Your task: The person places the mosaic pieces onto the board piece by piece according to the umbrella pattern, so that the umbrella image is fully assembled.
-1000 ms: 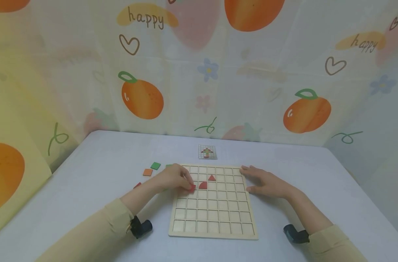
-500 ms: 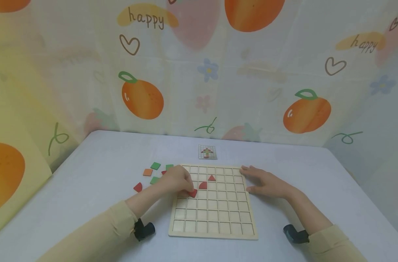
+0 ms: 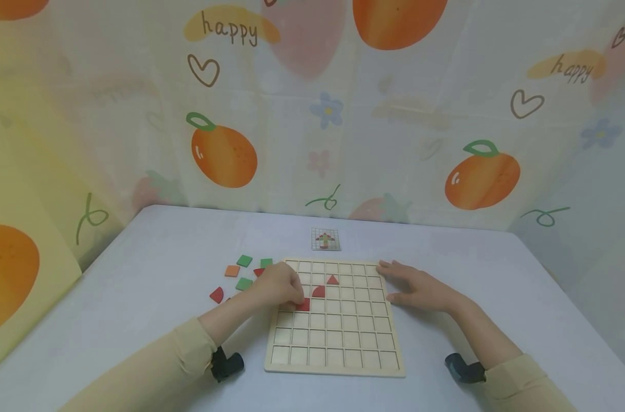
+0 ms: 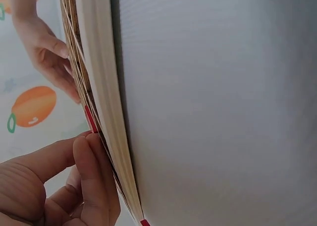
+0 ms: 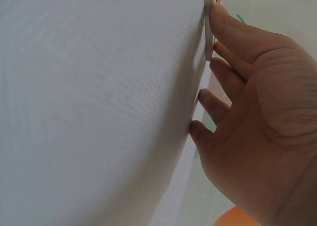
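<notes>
On the left side of the wooden grid board, second column in from its left edge and in the middle row, the red square tile lies squared up with its cell, and your left hand pinches its left end between thumb and fingers. Toward the far edge, stepping rightward, sit a red quarter-round tile and a red triangle tile. Your right hand rests by the board's far right corner, fingers spread, thumb touching the right edge. Outside the far left corner lie green tiles, an orange tile and loose red pieces. Beyond the board, near the far edge of the desk, is a pattern card, with an orange-printed cloth hanging behind.
</notes>
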Demonstrator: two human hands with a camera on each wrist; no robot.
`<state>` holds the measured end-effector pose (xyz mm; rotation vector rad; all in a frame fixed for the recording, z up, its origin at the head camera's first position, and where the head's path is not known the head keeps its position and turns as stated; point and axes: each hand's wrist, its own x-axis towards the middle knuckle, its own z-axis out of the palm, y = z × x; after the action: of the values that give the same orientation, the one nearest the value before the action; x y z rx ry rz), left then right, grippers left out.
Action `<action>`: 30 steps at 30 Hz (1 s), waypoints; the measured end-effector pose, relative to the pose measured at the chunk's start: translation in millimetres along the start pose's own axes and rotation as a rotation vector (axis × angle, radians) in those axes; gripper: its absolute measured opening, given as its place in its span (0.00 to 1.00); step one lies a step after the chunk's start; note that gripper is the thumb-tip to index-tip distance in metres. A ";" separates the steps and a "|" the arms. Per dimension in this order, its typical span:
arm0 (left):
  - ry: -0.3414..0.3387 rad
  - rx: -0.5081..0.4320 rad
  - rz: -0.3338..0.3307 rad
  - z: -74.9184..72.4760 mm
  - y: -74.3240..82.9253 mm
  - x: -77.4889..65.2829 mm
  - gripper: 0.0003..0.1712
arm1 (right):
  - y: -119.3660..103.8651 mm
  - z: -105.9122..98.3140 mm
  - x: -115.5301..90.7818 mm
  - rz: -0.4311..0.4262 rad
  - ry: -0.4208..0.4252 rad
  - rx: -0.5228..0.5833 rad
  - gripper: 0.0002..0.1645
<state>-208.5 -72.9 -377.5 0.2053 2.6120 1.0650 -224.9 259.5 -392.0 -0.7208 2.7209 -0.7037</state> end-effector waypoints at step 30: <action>0.029 -0.003 -0.028 -28.9 -9.2 5.2 0.03 | 2.1 1.2 0.9 -0.007 0.002 0.005 0.43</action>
<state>-223.3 -97.1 -365.7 0.1526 2.6310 1.0700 -226.1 260.2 -394.2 -0.7287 2.7188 -0.7131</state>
